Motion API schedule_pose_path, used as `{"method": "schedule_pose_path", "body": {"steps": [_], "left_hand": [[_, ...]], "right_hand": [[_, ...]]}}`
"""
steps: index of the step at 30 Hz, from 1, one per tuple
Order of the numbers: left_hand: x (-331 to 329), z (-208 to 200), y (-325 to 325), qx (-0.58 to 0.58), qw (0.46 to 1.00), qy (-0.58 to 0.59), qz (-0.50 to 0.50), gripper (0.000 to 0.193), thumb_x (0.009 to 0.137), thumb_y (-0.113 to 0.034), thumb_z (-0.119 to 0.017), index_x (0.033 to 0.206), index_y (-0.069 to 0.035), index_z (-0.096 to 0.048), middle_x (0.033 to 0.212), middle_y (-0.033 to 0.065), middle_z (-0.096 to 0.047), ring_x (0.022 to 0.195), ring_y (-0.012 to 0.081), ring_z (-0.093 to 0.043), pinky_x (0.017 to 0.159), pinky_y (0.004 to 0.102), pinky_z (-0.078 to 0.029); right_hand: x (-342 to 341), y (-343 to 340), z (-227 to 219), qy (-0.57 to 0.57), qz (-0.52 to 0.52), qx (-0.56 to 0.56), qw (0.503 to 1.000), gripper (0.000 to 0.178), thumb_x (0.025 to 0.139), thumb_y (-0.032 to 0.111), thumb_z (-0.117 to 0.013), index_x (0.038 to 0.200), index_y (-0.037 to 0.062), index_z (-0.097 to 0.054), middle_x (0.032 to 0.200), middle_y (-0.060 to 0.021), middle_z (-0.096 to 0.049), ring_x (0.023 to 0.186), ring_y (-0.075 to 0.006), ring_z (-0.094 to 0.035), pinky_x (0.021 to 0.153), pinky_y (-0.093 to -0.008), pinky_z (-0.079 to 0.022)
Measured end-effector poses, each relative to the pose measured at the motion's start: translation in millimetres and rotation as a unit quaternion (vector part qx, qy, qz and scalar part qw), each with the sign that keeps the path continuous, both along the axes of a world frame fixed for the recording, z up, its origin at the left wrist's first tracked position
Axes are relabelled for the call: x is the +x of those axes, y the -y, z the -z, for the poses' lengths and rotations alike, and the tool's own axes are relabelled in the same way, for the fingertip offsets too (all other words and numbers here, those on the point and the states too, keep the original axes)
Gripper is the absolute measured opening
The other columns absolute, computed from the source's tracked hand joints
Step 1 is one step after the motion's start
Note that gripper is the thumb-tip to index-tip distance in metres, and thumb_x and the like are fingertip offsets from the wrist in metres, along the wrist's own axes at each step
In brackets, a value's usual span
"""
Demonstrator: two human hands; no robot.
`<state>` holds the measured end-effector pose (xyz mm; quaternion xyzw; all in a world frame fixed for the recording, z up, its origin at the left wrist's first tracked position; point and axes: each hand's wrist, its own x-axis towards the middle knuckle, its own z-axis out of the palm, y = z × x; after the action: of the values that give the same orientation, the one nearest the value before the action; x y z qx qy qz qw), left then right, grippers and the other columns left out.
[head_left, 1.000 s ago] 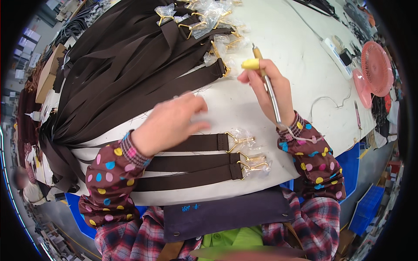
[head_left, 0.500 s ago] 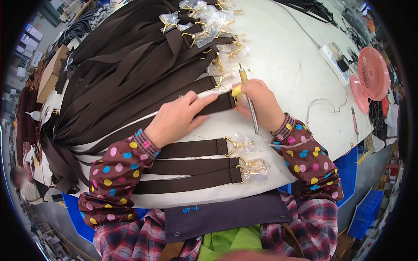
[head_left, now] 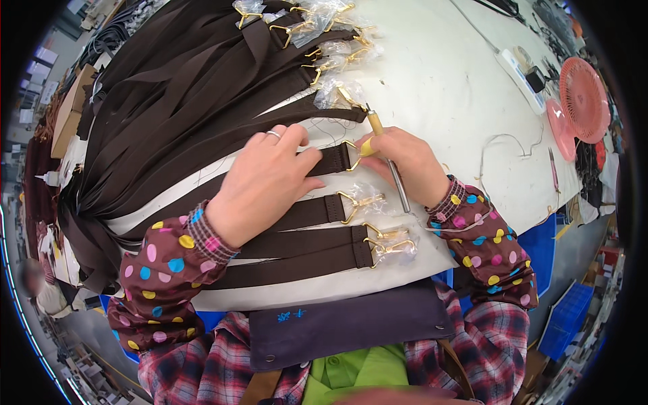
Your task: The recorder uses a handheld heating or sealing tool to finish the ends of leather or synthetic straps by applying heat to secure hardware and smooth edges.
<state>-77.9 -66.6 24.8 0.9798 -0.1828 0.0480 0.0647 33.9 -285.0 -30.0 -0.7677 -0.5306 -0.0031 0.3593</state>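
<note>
Right fingers (head_left: pixel 389 142) clamp the pen-like tool (head_left: pixel 399 182); left fingers (head_left: pixel 293 138) apart over the strap (head_left: pixel 332 160). A slip could scratch the gold ring (head_left: pixel 354 165).

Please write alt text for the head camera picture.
A person's left hand lies over a dark brown strap; the right hand, holding a pen-like tool, is at the strap's gold clasp. More brown straps lie on a white table.

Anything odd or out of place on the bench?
Loose dark threads curl on the white tabletop beside the dark strap at the left hand; they look like stray scraps. No spill or damage visible.
</note>
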Motion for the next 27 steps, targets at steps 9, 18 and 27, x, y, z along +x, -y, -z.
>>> {"method": "schedule_pose_path", "body": {"steps": [9,18,27], "left_hand": [[22,29,5,-0.258,0.954,-0.150,-0.013,0.018,0.081,-0.018,-0.068,0.091,-0.008,-0.056,0.091,0.0082,-0.053,0.081,0.0275,-0.060,0.068,0.0377,-0.048],[27,23,5,-0.311,0.931,-0.183,-0.045,0.012,0.084,-0.016,-0.064,0.087,-0.007,-0.057,0.083,0.0079,-0.059,0.077,0.0270,-0.060,0.066,0.0353,-0.046],[25,24,7,-0.295,0.941,-0.160,-0.054,0.013,0.086,-0.018,-0.061,0.088,-0.007,-0.055,0.084,0.0099,-0.060,0.078,0.0301,-0.060,0.066,0.0377,-0.046]], "right_hand": [[-2,5,-19,0.051,-0.011,0.032,0.998,0.028,0.078,-0.002,-0.067,0.103,0.0083,-0.061,0.094,-0.0057,-0.066,0.080,-0.0249,-0.060,0.079,-0.0324,-0.045],[-13,-8,-21,-0.304,0.045,0.105,0.946,0.020,0.089,0.017,-0.064,0.098,0.0018,-0.055,0.076,-0.0054,-0.063,0.070,-0.0142,-0.060,0.066,-0.0271,-0.046],[-15,-16,-15,-0.279,0.094,0.099,0.950,0.024,0.089,0.020,-0.065,0.087,0.0024,-0.048,0.067,-0.0052,-0.061,0.056,-0.0100,-0.055,0.052,-0.0244,-0.043]]}}
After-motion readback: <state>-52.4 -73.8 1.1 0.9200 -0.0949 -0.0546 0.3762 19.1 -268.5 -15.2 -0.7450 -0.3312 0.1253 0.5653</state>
